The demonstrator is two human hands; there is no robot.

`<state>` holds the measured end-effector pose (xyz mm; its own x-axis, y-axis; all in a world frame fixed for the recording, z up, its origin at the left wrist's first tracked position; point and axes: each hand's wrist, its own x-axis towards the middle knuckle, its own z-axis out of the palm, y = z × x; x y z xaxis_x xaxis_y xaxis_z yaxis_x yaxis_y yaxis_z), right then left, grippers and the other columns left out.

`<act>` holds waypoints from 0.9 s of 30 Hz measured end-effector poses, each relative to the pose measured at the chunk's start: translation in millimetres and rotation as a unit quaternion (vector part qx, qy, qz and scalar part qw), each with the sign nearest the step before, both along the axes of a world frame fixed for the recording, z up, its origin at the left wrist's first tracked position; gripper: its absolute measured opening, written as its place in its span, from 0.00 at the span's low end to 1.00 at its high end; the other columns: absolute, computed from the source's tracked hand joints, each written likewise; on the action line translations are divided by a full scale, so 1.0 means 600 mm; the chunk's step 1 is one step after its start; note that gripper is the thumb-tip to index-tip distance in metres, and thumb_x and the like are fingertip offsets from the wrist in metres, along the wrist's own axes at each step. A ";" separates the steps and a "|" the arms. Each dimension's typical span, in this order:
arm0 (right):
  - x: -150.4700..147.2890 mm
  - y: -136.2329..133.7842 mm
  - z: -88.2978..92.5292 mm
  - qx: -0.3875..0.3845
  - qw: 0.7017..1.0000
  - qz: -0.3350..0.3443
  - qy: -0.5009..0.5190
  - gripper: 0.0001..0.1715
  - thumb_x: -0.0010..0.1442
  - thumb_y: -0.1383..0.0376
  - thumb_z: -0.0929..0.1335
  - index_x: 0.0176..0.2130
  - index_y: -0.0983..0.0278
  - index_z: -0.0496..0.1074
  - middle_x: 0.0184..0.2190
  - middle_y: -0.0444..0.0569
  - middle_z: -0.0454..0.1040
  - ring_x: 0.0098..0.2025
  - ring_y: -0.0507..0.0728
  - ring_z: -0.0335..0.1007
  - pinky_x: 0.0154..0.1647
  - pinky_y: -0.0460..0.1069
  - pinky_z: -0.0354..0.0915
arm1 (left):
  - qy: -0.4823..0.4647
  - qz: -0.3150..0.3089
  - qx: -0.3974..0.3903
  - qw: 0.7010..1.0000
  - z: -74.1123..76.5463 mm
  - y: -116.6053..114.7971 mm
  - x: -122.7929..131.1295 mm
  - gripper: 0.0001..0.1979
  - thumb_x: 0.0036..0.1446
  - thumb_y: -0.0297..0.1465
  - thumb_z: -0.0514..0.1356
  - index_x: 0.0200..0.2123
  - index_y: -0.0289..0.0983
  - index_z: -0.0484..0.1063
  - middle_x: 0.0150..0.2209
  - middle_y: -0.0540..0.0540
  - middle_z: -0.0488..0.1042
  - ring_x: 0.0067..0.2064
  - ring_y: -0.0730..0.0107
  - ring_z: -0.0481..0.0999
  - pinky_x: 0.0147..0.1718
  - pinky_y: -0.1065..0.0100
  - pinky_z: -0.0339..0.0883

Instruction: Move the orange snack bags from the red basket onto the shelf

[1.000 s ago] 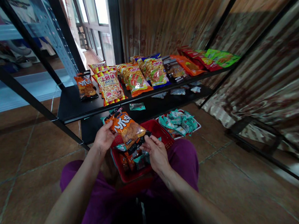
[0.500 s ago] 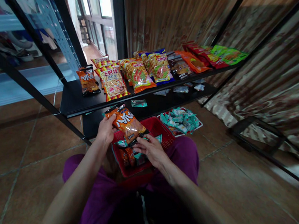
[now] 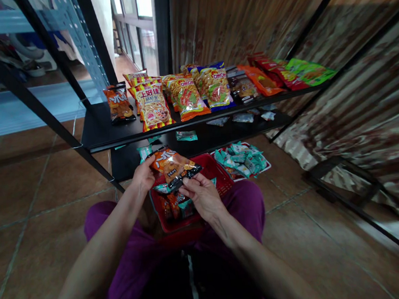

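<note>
An orange snack bag (image 3: 173,166) with a black bottom strip is held between both hands above a red basket (image 3: 220,179). My left hand (image 3: 144,176) grips the bag's upper left edge. My right hand (image 3: 200,195) pinches its lower black end. The basket rests between my knees in purple trousers and holds more small orange and teal packets. A matching orange bag (image 3: 118,103) lies at the left end of the black upper shelf (image 3: 98,134).
The upper shelf carries a row of snack bags, yellow-red (image 3: 153,108), orange, blue, brown, red and green (image 3: 308,72). A lower shelf holds small packets. A white tray of teal packets (image 3: 241,159) sits on the tiled floor. Black frame bars slant at left and right.
The bag has tipped flatter and sunk a little, and my right hand has come up from the basket to pinch its black end. The view has crept toward the shelf.
</note>
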<state>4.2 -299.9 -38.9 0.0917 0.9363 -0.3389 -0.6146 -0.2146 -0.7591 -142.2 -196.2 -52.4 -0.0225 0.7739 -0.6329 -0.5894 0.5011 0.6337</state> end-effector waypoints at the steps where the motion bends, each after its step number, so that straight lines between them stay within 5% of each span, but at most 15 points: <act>1: -0.001 0.000 0.001 0.002 1.000 0.000 -0.003 0.25 0.31 0.62 0.81 0.29 0.66 0.71 0.20 0.37 0.72 0.21 0.46 0.69 0.27 0.42 0.72 | -0.001 -0.003 -0.001 1.000 -0.001 0.000 -0.001 0.04 0.56 0.26 0.58 0.35 0.32 0.71 0.27 0.46 0.75 0.27 0.71 0.75 0.31 0.69 0.71; 8: -0.006 0.000 0.008 0.009 1.000 0.003 -0.015 0.25 0.32 0.62 0.80 0.30 0.67 0.71 0.20 0.38 0.72 0.21 0.46 0.70 0.26 0.41 0.72 | -0.007 -0.041 0.009 0.999 0.004 -0.001 -0.009 0.05 0.57 0.29 0.57 0.36 0.34 0.71 0.29 0.45 0.76 0.27 0.69 0.75 0.30 0.67 0.71; 27: -0.001 0.006 0.009 -0.035 0.994 -0.050 0.093 0.19 0.35 0.74 0.77 0.24 0.64 0.67 0.19 0.35 0.72 0.19 0.44 0.67 0.21 0.38 0.68 | -0.015 0.025 0.054 0.998 0.032 -0.009 -0.009 0.05 0.53 0.26 0.60 0.36 0.34 0.71 0.31 0.44 0.76 0.29 0.70 0.76 0.31 0.67 0.71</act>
<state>3.6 -296.0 -33.7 0.1132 0.8988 -0.4235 -0.7643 -0.1935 -0.6151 -147.8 -201.8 -33.5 -0.0464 0.8364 -0.5461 -0.6314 0.3991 0.6649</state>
